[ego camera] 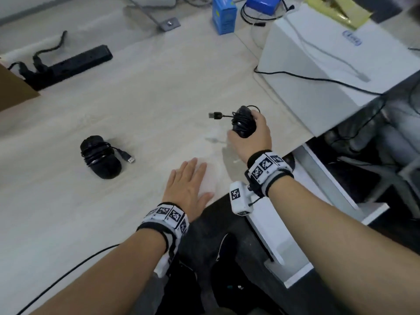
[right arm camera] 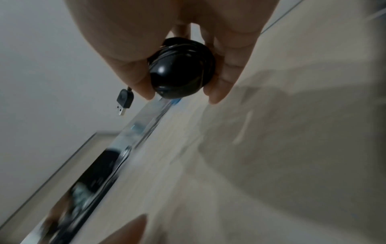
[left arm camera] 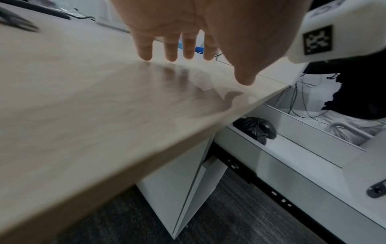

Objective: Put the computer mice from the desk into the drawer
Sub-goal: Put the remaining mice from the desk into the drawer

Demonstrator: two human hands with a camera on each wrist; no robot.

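Observation:
My right hand (ego camera: 247, 133) grips a black computer mouse (ego camera: 243, 122) wrapped in its own cable, raised above the light wooden desk (ego camera: 159, 87); its USB plug (ego camera: 214, 115) sticks out to the left. In the right wrist view thumb and fingers (right arm camera: 221, 89) clasp that mouse (right arm camera: 179, 74). A second cable-wrapped black mouse (ego camera: 100, 156) lies on the desk at the left. My left hand (ego camera: 189, 185) hovers flat with straight fingers just over the desk's front edge. The white drawer (left arm camera: 309, 165) stands pulled out under the desk, with a third black mouse (left arm camera: 255, 128) inside.
A black power strip (ego camera: 75, 64) lies at the back left, a blue box (ego camera: 223, 15) at the back, a big white box (ego camera: 329, 53) at the right with a black cable across it. A brown cardboard corner (ego camera: 13, 87) sits at the left edge.

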